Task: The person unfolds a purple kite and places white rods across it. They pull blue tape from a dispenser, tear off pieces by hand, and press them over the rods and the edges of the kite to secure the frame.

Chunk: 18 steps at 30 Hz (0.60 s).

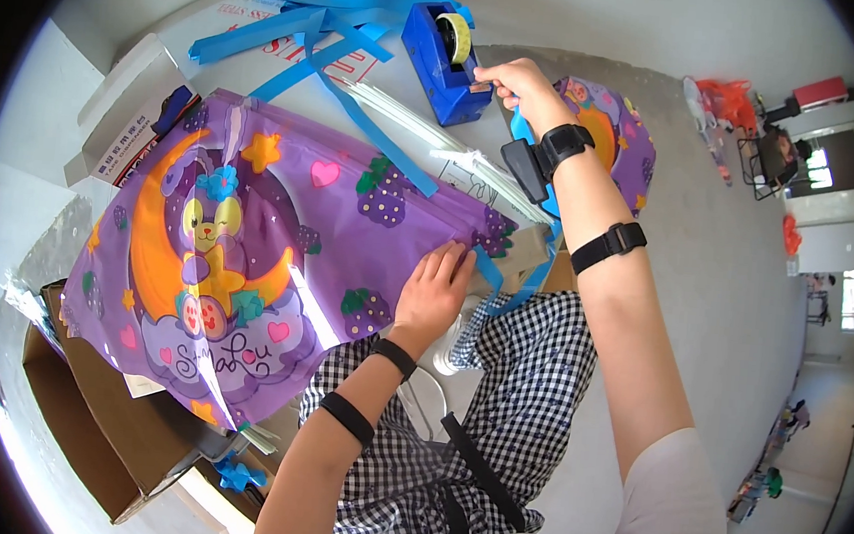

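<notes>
left hand (434,286) lay flat, fingers open, pinning purple kite (248,243) on the lap/table edge | right hand (515,81) pinched tape at blue tape dispenser (445,60) | tip imo: should've kept the kite pinned flat, pulled tape straight

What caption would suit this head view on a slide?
Left hand presses a purple cartoon kite flat while the right hand reaches a blue tape dispenser.
</notes>
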{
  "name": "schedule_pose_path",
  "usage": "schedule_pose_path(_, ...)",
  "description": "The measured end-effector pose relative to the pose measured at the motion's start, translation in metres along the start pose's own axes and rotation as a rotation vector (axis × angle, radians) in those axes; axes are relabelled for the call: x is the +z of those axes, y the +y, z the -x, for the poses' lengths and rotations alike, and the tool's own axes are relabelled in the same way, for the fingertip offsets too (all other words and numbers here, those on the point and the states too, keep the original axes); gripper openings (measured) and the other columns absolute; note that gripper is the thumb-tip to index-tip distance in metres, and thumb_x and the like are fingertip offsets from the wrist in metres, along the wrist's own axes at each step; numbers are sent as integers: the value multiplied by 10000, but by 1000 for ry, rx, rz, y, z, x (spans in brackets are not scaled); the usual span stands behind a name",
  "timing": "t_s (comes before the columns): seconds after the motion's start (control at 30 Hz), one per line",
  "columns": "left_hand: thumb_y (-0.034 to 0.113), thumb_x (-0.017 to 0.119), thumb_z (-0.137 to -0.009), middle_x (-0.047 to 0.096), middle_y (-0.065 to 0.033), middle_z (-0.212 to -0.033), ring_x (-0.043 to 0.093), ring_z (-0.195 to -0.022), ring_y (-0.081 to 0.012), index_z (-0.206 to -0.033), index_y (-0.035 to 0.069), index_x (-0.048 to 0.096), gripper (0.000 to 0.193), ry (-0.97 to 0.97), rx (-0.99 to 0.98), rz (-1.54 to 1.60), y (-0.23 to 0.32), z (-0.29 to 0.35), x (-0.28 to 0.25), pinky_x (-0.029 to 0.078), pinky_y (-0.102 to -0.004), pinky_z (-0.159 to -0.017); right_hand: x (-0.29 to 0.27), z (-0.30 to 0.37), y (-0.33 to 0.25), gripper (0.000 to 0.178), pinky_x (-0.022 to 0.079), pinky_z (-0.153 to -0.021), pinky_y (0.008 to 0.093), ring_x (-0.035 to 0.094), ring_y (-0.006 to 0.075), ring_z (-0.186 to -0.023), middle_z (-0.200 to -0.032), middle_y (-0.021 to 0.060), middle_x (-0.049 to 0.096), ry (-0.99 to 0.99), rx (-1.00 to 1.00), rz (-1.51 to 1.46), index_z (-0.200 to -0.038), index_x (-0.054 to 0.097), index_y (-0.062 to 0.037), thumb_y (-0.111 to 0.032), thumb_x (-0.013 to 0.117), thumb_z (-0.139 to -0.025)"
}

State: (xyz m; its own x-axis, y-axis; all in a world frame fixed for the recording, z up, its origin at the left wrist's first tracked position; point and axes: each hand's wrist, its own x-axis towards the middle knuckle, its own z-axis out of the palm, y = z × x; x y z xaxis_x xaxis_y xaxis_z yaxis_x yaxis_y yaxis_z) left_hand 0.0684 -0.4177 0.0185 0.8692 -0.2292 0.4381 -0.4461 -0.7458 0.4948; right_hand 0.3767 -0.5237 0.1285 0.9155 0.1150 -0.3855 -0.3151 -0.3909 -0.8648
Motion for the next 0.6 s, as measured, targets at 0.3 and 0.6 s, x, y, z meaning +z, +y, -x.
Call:
schedule_pose_path(0.3, 49, 606, -756, 539, -113, -1232, 530, -1177, -286, -1241, 42, 595, 486, -8, 3, -15, 1, 1, 3, 454, -397, -986, 12, 15, -1, 286, 322, -440, 270, 415, 112, -509, -611, 23, 471, 95, -65, -95, -710, 550, -24, -191, 714, -875)
schedule_pose_path(0.6, 45, 614, -747, 538, -108, -1232, 533, -1168, -282, -1238, 50, 597, 491, -21, -14, -10, -1, 0, 1, 459, -401, -980, 4, 39, 26, 236, 477, -513, 314, 522, 157, -595, -686, 55, 524, 93, -55, -91, -829, 601, 33, -175, 696, -887)
